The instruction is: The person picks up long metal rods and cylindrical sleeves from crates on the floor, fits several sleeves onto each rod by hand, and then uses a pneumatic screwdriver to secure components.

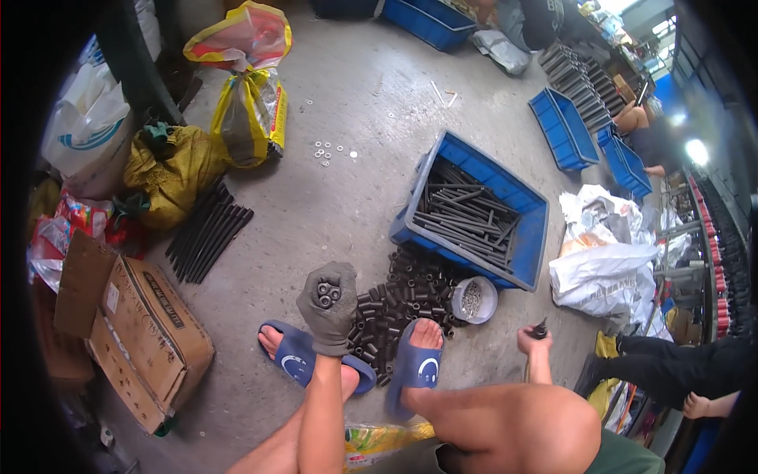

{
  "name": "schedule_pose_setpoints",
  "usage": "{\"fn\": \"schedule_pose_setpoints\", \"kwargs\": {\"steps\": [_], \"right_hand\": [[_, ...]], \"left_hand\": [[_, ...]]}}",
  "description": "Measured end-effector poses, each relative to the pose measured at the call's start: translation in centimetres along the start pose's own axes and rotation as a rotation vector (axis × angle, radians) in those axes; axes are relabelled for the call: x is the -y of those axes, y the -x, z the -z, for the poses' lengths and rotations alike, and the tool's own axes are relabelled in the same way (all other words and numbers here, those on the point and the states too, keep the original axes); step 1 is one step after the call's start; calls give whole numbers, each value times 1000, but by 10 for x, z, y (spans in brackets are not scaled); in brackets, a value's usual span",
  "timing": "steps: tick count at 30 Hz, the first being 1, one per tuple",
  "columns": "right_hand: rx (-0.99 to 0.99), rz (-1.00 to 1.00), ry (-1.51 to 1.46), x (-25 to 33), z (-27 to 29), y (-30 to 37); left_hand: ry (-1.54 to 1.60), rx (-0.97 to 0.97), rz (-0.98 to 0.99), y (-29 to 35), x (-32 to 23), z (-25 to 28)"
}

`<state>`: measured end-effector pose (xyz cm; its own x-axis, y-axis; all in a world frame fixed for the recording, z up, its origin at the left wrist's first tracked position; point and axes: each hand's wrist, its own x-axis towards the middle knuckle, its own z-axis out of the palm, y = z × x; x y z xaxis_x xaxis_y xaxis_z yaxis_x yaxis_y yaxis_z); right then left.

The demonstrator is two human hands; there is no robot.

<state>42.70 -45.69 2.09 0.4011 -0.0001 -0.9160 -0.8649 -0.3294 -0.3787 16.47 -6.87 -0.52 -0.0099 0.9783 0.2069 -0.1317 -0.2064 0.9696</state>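
Observation:
My left hand (326,320), in a grey work glove, is closed round several short tubes (324,295) with pale ring-like ends facing up. It is raised above the floor, between my slippered feet. My right hand (535,344) is bare and closed on a small black object (538,329) beside my right knee; its kind is too small to tell. Between the hands lies a loose heap of short black tubes (379,312). At the heap's right edge stands a white tub (493,300) holding small silvery metal parts (471,301).
A blue crate (533,237) of long black rods stands beyond the heap. Loose washers (324,150) and a rod bundle (207,233) lie on the floor. A cardboard box (150,332) is left, white sacks (604,268) right. Other people work at the right edge.

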Motion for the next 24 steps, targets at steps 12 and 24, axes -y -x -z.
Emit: {"fn": "schedule_pose_setpoints", "kwargs": {"steps": [12, 24], "right_hand": [[1289, 448, -586, 130, -316, 163], [1281, 1057, 39, 33, -404, 150]], "left_hand": [[-127, 11, 111, 0, 6, 0], [-192, 86, 62, 1, 4, 5]]}}
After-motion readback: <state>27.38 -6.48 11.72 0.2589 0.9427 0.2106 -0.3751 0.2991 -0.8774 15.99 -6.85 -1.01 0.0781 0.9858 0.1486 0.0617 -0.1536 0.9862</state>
